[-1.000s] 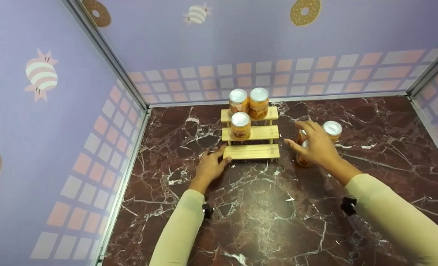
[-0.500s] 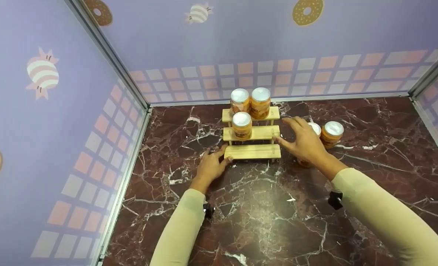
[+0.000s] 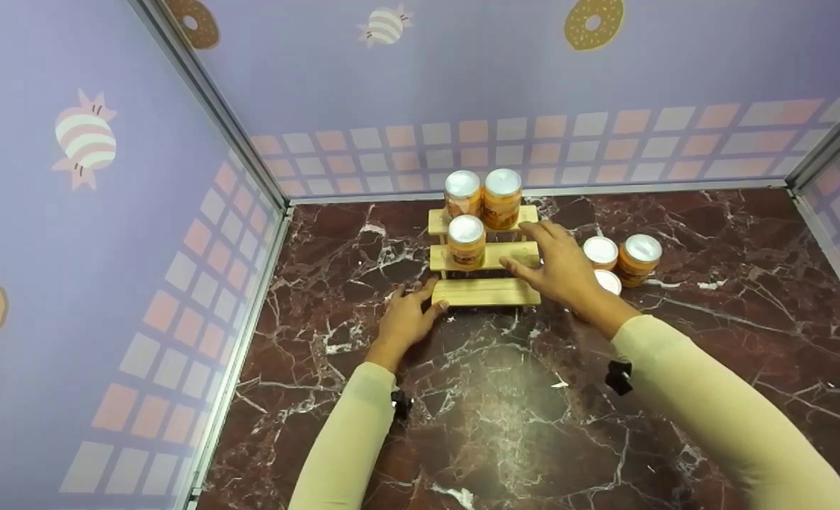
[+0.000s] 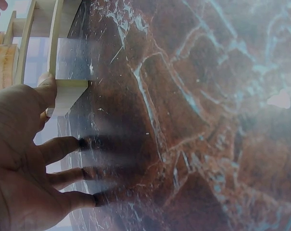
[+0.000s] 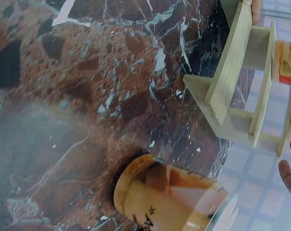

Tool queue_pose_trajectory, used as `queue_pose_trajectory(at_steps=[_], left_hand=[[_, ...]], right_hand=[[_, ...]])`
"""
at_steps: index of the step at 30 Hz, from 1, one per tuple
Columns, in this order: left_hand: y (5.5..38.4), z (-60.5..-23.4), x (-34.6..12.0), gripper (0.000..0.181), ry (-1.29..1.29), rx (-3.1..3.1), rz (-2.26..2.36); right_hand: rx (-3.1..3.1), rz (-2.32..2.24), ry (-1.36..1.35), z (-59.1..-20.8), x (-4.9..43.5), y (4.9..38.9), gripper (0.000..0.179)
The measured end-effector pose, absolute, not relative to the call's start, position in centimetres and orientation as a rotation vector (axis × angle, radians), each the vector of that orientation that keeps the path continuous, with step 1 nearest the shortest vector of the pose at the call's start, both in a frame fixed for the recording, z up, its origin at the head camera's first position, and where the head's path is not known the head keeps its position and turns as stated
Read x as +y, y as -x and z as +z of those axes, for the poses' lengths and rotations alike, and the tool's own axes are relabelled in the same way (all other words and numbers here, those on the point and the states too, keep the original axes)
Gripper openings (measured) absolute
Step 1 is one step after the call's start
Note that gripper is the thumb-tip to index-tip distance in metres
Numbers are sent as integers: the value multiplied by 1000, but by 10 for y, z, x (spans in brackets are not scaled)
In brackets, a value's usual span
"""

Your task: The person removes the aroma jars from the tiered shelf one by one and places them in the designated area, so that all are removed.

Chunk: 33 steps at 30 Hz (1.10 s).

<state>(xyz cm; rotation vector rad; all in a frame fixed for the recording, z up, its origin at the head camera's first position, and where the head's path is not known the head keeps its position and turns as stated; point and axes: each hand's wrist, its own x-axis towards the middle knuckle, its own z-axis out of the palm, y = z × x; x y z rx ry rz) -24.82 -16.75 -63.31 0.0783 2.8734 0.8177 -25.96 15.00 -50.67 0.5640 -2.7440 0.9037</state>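
A three-step wooden display rack point(image 3: 487, 292) stands near the back wall. Its top step carries two orange-labelled cans with silver lids, a left can point(image 3: 462, 205) and a right can point(image 3: 502, 209). One more can point(image 3: 467, 251) stands at the left of the middle step. My left hand point(image 3: 404, 320) pinches the lower step's left end between thumb and index finger, other fingertips on the table. My right hand point(image 3: 565, 268) hovers by the rack's right end, fingers spread, holding nothing. Behind it, three cans stand grouped on the table, including a right-hand can point(image 3: 638, 263).
The dark red marbled table point(image 3: 491, 411) spreads out in front of the rack. Purple patterned panels enclose it, with a back wall point(image 3: 420, 85) close behind the rack and a left wall point(image 3: 30, 234). In the right wrist view a can point(image 5: 167, 195) stands close to the camera.
My right hand has moved left from over the table cans to the rack's right side, uncovering those cans. The left hand and the cans on the rack have stayed in place.
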Motion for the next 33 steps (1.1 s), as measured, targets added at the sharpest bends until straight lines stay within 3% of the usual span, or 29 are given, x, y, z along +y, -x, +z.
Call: queue_pose_trajectory(at_steps=[11, 18, 24, 33], left_hand=[[256, -648, -171, 75, -127, 2915, 751], [246, -626, -167, 76, -122, 2899, 773], [253, -646, -171, 79, -144, 2913, 761], [239, -611, -164, 71, -116, 2889, 777]], right_hand=[[-2804, 873, -567, -510, 130, 265, 75], [-2854, 875, -513, -510, 117, 268, 87], [-2885, 908, -495, -508, 108, 270, 89], [-2864, 926, -488, -510, 99, 273, 87]])
